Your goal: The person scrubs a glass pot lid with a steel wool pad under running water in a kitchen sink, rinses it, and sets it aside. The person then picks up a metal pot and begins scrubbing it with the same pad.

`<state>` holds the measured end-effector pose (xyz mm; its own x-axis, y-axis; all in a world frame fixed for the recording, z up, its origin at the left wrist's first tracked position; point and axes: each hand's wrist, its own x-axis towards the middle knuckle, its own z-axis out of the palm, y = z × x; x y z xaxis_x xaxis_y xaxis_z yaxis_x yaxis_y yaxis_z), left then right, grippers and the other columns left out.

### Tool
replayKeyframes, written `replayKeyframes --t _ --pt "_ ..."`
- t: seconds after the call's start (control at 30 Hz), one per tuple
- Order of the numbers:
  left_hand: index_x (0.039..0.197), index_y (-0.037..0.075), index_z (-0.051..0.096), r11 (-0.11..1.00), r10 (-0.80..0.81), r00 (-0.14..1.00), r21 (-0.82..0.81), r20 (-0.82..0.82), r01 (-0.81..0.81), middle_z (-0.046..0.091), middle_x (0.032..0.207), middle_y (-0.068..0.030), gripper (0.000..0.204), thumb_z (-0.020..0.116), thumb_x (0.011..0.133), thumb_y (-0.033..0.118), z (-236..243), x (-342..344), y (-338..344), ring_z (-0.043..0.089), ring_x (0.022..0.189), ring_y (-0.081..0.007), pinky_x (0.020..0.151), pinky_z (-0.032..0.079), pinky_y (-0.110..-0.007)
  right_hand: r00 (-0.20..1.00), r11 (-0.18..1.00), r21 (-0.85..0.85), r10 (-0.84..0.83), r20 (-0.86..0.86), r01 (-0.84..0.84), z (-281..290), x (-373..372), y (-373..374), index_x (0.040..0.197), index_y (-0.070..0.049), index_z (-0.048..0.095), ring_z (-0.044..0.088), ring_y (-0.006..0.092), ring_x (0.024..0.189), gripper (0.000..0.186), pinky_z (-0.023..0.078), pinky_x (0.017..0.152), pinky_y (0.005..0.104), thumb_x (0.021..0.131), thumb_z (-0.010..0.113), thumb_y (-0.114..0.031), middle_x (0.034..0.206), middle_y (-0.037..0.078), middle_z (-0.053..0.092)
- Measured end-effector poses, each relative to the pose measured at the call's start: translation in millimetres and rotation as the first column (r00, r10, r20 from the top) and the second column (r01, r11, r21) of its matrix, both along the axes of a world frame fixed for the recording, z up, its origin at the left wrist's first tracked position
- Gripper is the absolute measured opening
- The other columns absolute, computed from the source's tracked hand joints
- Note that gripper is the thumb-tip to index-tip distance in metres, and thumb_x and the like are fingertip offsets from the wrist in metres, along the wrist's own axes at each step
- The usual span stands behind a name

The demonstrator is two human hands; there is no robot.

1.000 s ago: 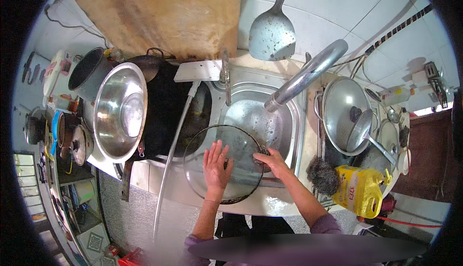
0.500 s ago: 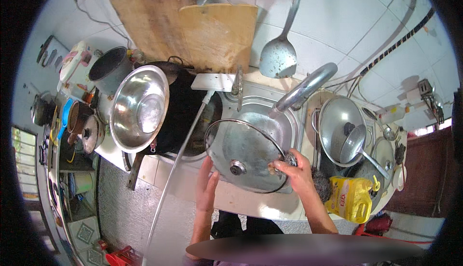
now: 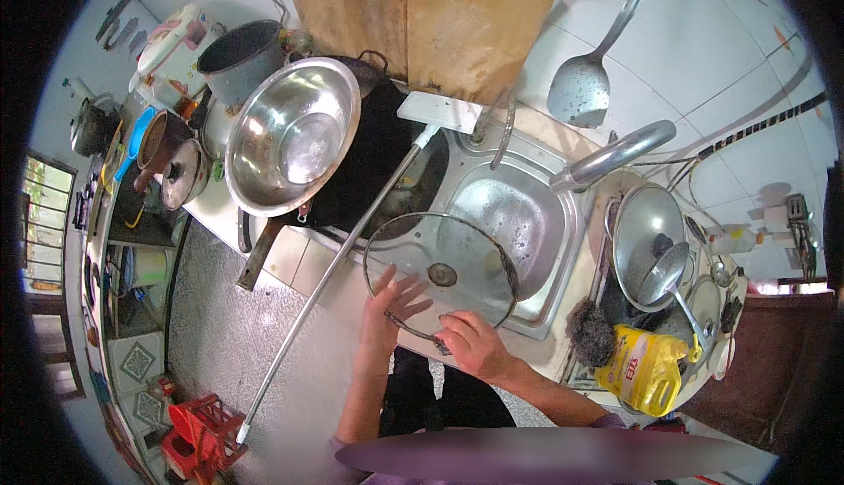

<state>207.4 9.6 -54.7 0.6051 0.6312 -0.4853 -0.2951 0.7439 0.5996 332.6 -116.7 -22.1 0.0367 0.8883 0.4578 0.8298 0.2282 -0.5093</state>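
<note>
A round glass lid point(image 3: 475, 252) with a dark metal rim is tilted over the near left part of the steel sink point(image 3: 563, 287). My left hand point(image 3: 387, 309) grips the lid's near left edge, and its spread fingers show through the glass. At the near edge, my right hand point(image 3: 470, 344) is closed with bent fingers, pressing a small dark, shiny wad like a metal scrubber point(image 3: 442, 347) to the rim. Most of that wad is hidden by the fingers. In the lid's middle sits a round fitting point(image 3: 441, 274).
Left of the sink, a large steel basin point(image 3: 294, 133) leans over a black wok. A long-handled white squeegee point(image 3: 338, 269) slants across the counter. To the right are a faucet point(image 3: 615, 155), a dark scouring ball point(image 3: 591, 334), a yellow jug point(image 3: 646, 371) and a lidded pan point(image 3: 649, 230).
My right hand has slid from the lid's right edge round to its near edge, carrying the wad. The lid has turned, and my left fingers now lie behind the glass. The whole view has shifted.
</note>
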Motion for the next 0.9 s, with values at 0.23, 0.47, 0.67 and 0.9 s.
replayKeyframes --t 0.23,0.47,0.67,0.9 --pt "0.132 0.003 0.024 0.999 -0.005 0.997 -0.032 -0.082 0.003 0.044 0.120 -0.0268 0.055 0.045 0.087 0.027 -34.8 -23.9 -7.8 0.051 0.103 -0.0399 0.084 0.045 -0.047 0.973 0.949 -0.236 0.179 -0.144 -0.210 -43.4 -2.0 -5.7 0.090 -0.002 0.056 0.052 0.0255 0.086 0.023 0.046 0.072 0.0340 0.076 0.060 -0.020 0.094 0.010 0.051" --pt "0.128 0.006 0.033 0.997 -0.018 0.996 -0.079 -0.092 0.010 0.051 0.113 -0.0221 0.049 0.045 0.088 0.031 -56.3 -39.4 -7.6 0.057 0.095 -0.0303 0.071 0.050 -0.037 0.871 0.695 -0.659 -0.476 -0.121 0.288 -47.5 20.2 35.9 0.103 -0.008 0.055 0.051 0.0278 0.083 0.029 0.044 0.070 0.0379 0.081 0.055 -0.028 0.092 0.013 0.050" --pt "0.121 0.006 0.040 0.995 0.080 0.989 -0.047 -0.124 -0.086 0.058 0.096 -0.0102 0.037 0.045 0.087 0.019 -112.5 -41.4 -25.8 0.060 0.078 -0.0190 0.063 0.049 -0.032 0.887 0.932 -0.362 -0.172 -0.428 0.006 -69.2 -30.3 83.6 0.108 -0.002 0.050 0.049 0.0306 0.090 0.034 0.041 0.081 0.0362 0.076 0.056 -0.011 0.099 0.015 0.048" --pt "0.132 0.002 0.025 0.997 -0.073 0.980 -0.034 -0.187 0.068 0.059 0.097 -0.0167 0.057 0.049 0.083 0.020 -78.2 -18.4 -26.1 0.061 0.067 -0.0206 0.053 0.049 -0.028 0.958 0.923 -0.286 -0.282 -0.049 0.257 -119.7 1.7 139.9 0.097 -0.006 0.058 0.049 0.0282 0.087 0.025 0.044 0.074 0.0374 0.072 0.059 -0.010 0.090 0.010 0.047"
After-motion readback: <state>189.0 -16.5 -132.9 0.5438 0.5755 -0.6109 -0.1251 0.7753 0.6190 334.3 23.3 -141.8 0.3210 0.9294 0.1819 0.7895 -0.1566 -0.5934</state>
